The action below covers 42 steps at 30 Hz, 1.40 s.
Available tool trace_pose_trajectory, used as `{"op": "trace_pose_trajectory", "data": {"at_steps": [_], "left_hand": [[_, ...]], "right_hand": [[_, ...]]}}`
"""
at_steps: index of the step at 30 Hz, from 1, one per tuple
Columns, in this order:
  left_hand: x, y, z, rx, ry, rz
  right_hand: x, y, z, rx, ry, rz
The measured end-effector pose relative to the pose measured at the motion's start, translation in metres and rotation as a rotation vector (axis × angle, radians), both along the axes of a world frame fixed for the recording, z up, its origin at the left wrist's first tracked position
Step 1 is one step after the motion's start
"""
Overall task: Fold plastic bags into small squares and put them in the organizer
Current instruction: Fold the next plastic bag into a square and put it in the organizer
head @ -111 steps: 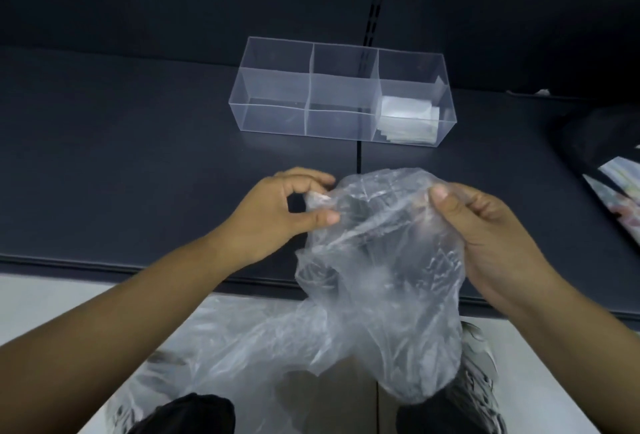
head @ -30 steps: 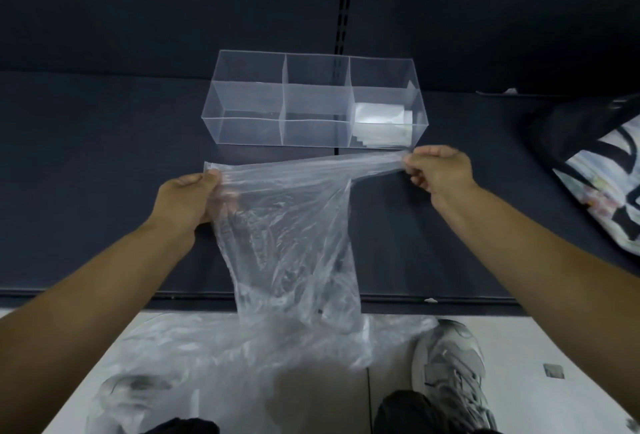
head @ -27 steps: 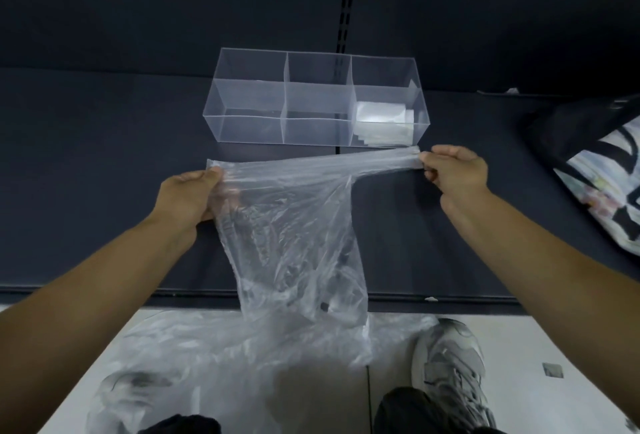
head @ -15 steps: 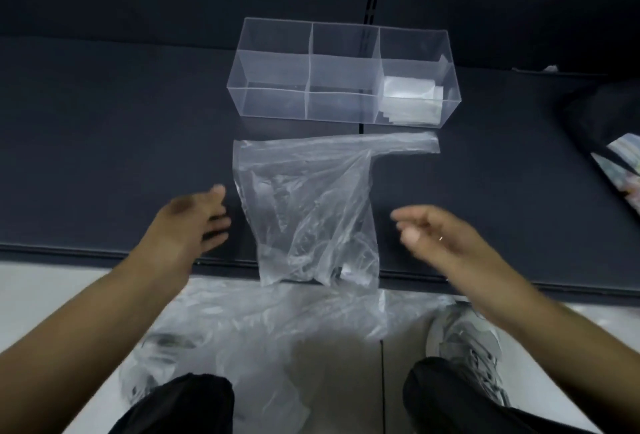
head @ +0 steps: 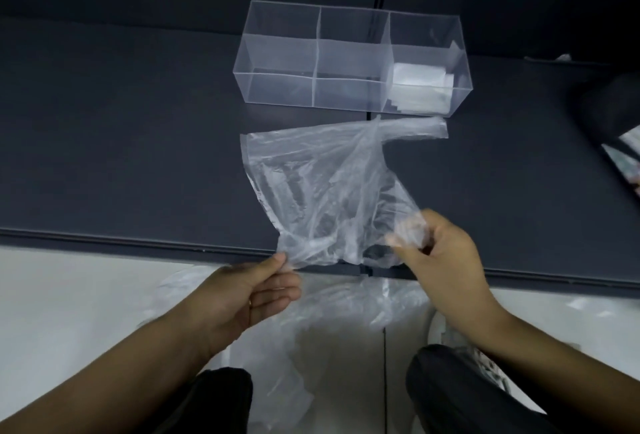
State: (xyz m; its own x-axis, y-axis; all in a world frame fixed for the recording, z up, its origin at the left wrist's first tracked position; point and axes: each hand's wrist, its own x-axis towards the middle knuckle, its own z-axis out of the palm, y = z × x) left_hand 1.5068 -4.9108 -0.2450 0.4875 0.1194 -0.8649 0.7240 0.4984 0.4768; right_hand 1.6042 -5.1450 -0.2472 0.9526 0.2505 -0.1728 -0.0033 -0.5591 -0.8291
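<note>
Pinches the crumpled clear plastic bag [head: 322, 184] on the dark grey shelf [head: 121, 156]: near left corner in the left hand [head: 252, 291], near right corner in the right hand [head: 443, 260].

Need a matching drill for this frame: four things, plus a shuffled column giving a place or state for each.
Things:
1. left hand
2. right hand
3. folded bags
4. plastic bag

Places or states:
a. in the organizer's right compartment
b. pinches the bag's near left corner
c. lies spread on the dark table
d. holds the bag's near right corner

Pairs: 1-b, 2-d, 3-a, 4-c
</note>
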Motion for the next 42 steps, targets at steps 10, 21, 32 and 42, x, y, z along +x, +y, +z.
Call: {"op": "trace_pose_trajectory", "data": {"at_steps": [10, 21, 32, 42], "left_hand": [[0.000, 0.015, -0.005, 0.307, -0.124, 0.119], [-0.004, 0.021, -0.013, 0.341, -0.179, 0.032], [0.011, 0.003, -0.014, 0.385, -0.212, -0.118], [0.007, 0.013, -0.018, 0.460, -0.210, -0.127]], "right_hand": [[0.031, -0.058, -0.006, 0.054, -0.095, -0.329], [0.037, -0.084, 0.000, 0.285, 0.243, -0.428], [0.040, -0.081, 0.000, 0.187, 0.195, -0.481], [0.053, -0.095, -0.011, 0.352, 0.192, -0.634]]}}
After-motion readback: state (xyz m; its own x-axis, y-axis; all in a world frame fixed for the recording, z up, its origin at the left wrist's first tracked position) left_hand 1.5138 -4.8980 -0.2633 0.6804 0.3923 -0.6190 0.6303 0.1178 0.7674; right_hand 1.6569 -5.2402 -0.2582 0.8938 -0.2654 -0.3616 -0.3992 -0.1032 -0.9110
